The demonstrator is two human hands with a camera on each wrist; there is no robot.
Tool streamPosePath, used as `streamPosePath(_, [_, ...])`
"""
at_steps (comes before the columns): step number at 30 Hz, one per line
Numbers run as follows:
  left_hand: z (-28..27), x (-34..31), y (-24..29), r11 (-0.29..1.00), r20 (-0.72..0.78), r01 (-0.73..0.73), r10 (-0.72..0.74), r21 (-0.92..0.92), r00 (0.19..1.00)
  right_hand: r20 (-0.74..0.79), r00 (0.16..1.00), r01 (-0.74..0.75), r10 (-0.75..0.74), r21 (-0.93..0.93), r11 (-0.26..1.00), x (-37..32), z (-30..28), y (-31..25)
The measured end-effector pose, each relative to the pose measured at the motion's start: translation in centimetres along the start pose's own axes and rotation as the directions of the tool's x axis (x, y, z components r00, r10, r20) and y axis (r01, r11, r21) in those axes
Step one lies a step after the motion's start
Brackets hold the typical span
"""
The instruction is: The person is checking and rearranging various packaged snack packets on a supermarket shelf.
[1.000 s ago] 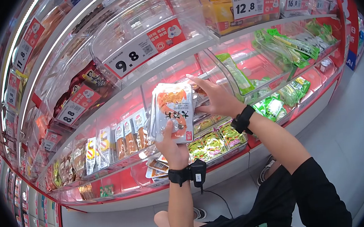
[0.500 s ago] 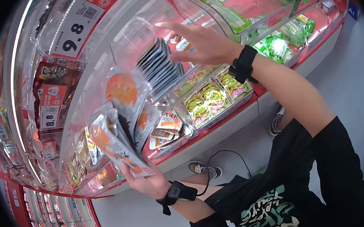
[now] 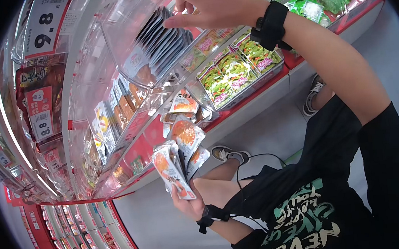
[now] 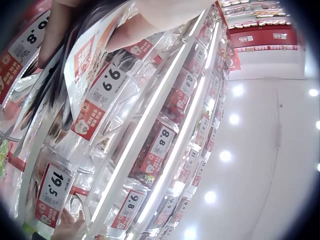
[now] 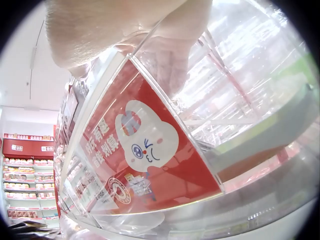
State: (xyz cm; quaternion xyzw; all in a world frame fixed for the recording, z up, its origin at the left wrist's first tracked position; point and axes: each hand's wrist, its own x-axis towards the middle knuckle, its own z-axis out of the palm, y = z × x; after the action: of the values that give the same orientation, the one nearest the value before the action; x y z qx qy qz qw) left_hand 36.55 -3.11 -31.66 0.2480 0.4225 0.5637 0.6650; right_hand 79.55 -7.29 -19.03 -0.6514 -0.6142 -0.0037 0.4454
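Several flat foil packets with orange food pictured on the front are fanned out in my left hand. My thumb lies across their lower end, low in front of the shelf. In the left wrist view the packets sit edge-on between thumb and fingers. My right hand reaches over a clear bin with fingers extended and nothing held. Below its fingertips a row of similar dark-edged packets leans in the bin. The right wrist view shows the hand above a red price card, its fingers partly behind clear plastic.
Loose packets lie in a lower bin, beside packs of green vegetables. Clear bin walls and a price card flank the reach. The shelf's red front edge runs above the grey floor.
My left hand has moved away from the bin and down toward my body, and its squared stack of packets has fanned out. My right hand has parted from that stack and hovers over the bin.
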Motion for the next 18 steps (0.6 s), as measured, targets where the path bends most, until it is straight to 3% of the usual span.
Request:
streamPosePath(4, [1.8,4.2,-2.0,1.000,0.054,0.018,-0.019,0.015,0.998,-0.181,0.964,0.172,-0.196,-0.141,0.975,1.5,2.5,2.6])
streamPosePath(7, [4.6,7.0,-2.5,0.993,0.082,0.052,-0.044,-0.102,0.996,-0.174,0.968,0.158,-0.180,-0.131,0.979,1.3,2.4,2.7])
streamPosePath(10, [5.8,11.2,-2.9,0.962,0.230,0.131,-0.074,-0.241,0.970,-0.229,0.946,0.196,-0.228,-0.154,0.968,1.3,2.4,2.5])
streamPosePath(12, [6.8,13.6,-2.8,0.933,0.223,0.224,-0.163,-0.281,0.961,-0.229,0.961,0.142,-0.157,-0.079,0.987,1.5,2.1,2.5])
streamPosePath(13, [7.4,14.4,-3.0,0.960,0.212,0.199,-0.156,-0.199,0.965,-0.225,0.967,0.114,-0.120,-0.040,0.993,1.6,2.1,2.5])
streamPosePath(16, [9.0,16.4,-3.8,0.954,0.192,0.258,-0.227,-0.155,0.955,-0.446,0.879,0.147,-0.167,-0.079,0.986,2.3,2.5,3.4])
streamPosePath(18, [9.1,17.0,-4.1,0.967,0.157,0.238,-0.223,-0.087,0.962,-0.451,0.886,0.080,-0.109,-0.084,0.993,2.4,2.7,3.8])
